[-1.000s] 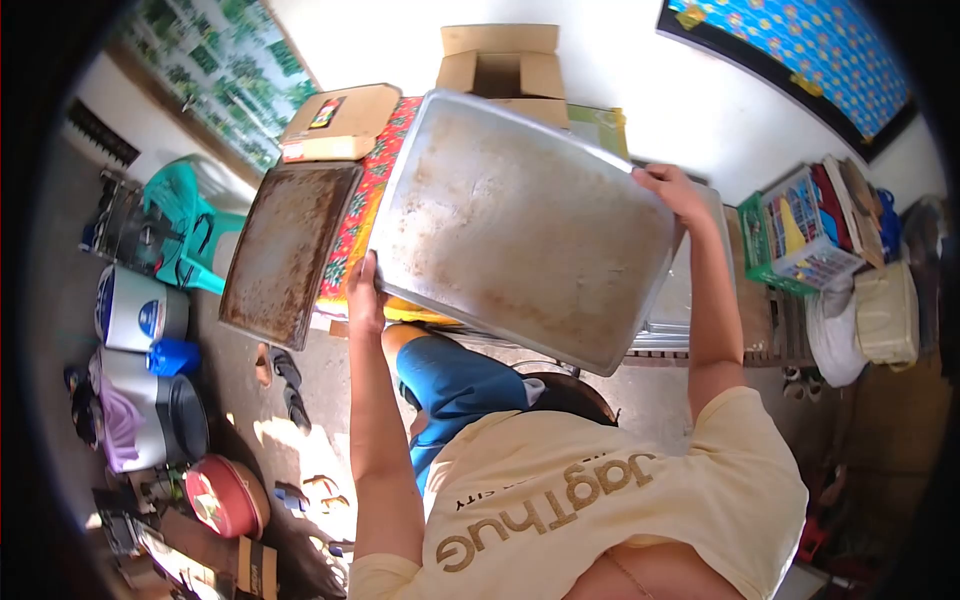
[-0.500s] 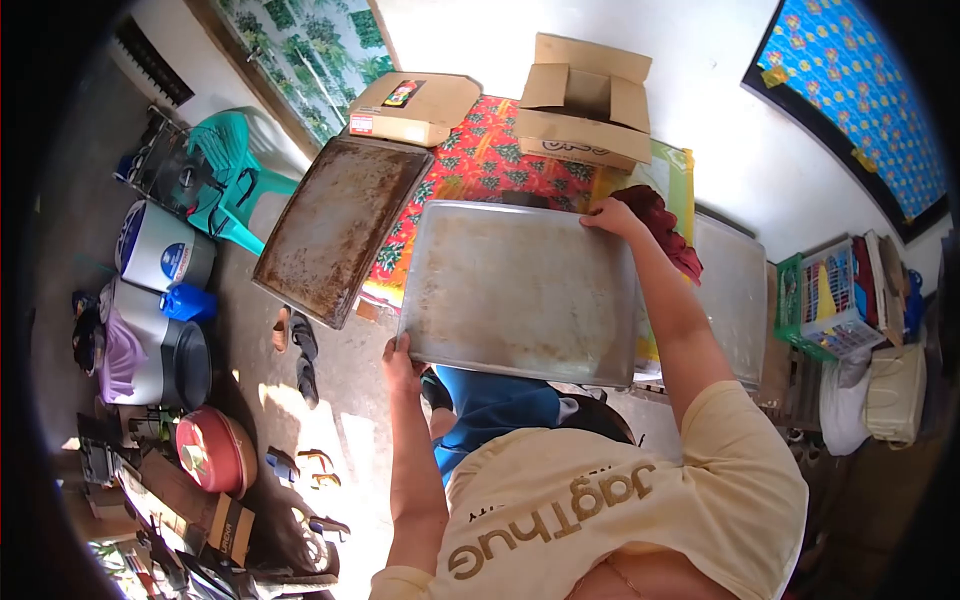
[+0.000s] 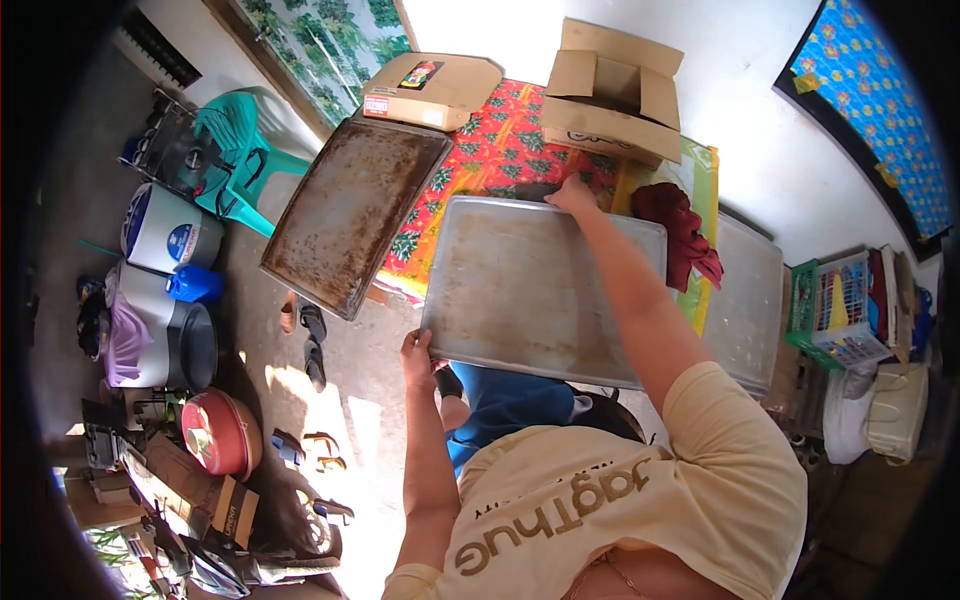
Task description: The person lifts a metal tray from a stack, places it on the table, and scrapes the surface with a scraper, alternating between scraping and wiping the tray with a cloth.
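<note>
A grey metal baking tray with brownish stains lies in front of me, partly over the table and partly over my lap. My left hand grips its near-left edge, fingers closed. At the far edge, my right hand holds the rim with bent fingers, its forearm crossing over the tray's right part. A small dark item sits just behind that rim, partly hidden. Left of it, a rusty brown baking tray rests at a slant, overhanging the table. A dark red cloth lies crumpled to the right.
On the red patterned tablecloth stand an open cardboard box and a flatter carton. Another metal tray is at right, near plastic baskets. A green chair, tubs and slippers are at left.
My right hand has slid leftward along the tray's far rim, away from its right end. The view has shifted slightly; my left hand keeps its grip.
</note>
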A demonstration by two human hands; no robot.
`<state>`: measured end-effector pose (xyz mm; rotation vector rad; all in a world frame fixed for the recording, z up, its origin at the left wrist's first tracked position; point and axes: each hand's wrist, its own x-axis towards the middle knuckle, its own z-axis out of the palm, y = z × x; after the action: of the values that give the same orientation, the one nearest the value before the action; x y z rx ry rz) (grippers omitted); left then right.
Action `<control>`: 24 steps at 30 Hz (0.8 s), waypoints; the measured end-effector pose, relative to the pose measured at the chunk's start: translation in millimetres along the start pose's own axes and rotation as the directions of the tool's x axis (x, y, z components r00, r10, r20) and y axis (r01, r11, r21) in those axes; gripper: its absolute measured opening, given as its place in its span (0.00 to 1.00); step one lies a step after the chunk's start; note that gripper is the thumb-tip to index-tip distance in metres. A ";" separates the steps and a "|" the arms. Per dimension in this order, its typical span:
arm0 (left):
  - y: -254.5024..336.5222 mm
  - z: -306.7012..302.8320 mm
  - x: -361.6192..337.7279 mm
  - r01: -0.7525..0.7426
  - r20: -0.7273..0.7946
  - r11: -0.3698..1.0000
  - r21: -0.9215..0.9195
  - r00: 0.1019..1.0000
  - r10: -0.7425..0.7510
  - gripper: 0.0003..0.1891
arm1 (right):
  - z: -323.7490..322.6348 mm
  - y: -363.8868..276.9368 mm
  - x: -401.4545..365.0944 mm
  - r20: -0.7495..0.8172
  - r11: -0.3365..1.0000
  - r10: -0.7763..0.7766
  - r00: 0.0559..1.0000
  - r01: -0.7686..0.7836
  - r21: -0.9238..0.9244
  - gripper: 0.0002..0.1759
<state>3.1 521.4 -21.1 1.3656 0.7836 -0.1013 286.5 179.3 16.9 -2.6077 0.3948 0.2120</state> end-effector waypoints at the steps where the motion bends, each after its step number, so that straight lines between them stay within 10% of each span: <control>1: -0.3 -2.6 5.0 -0.046 -0.010 0.997 0.065 0.999 0.047 0.16 | 10.9 3.1 10.4 0.001 0.999 0.007 1.000 -0.007 0.042 0.42; 4: -0.3 -5.9 33.3 -0.359 -0.023 0.872 0.332 0.921 0.388 0.17 | 29.9 29.5 52.9 -0.025 0.961 -0.046 0.999 0.051 0.270 0.38; 7: 12.5 5.5 51.7 -0.378 -0.020 0.842 0.386 0.909 0.417 0.17 | 27.1 50.7 55.8 -0.214 0.630 0.212 0.954 0.034 0.776 0.30; 10: 19.6 20.2 58.9 -0.312 -0.049 0.759 0.572 0.910 0.411 0.21 | 11.6 64.8 52.2 -0.254 0.388 0.430 0.867 0.077 0.918 0.25; 15: 10.5 20.8 58.8 -0.205 -0.149 0.766 0.609 0.919 0.365 0.23 | -37.4 95.3 -16.0 -0.126 -0.010 0.365 0.923 0.139 0.990 0.21; 20: 1.6 2.0 56.6 -0.169 -0.215 0.904 0.394 0.939 0.269 0.23 | -53.6 133.7 -44.7 -0.154 -0.052 0.325 0.933 0.180 0.982 0.17; 24: 33.6 8.3 21.1 -0.099 -0.267 0.902 0.420 0.936 0.227 0.22 | -68.6 132.1 -74.2 -0.280 0.276 0.218 0.935 0.217 0.937 0.12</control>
<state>39.2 529.9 -4.8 1.8665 0.9385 0.0971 180.1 52.6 33.8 -1.3376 0.4477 -0.4366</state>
